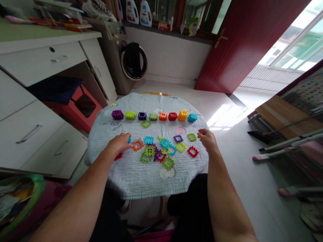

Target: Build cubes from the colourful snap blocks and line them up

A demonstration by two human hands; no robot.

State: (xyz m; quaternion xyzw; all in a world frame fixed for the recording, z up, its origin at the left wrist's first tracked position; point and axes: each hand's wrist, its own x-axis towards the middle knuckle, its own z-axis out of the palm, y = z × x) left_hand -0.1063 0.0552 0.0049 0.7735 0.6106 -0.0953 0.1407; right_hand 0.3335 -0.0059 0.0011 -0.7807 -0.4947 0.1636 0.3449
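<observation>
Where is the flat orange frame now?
Head view: the flat orange frame lies on the cloth, left of centre, between the left hand and a cyan frame.

Under my left hand [118, 144] the cloth [133, 178] feels soft, matt and crinkled, with a puckered weave. The flat pieces [151, 150] and the cubes [151, 116] are hard, smooth plastic with a slight shine. The floor [252, 188] is glossy tile. The drawers [45, 116] are smooth matt white, with metal handles [29, 133].

Left hand [118, 143] rests palm-down on the cloth-covered table [131, 178], touching a blue tile [129, 139]; right hand [207, 138] hovers near a green tile [192, 136]; assembled cubes [153, 116] line the far edge
</observation>
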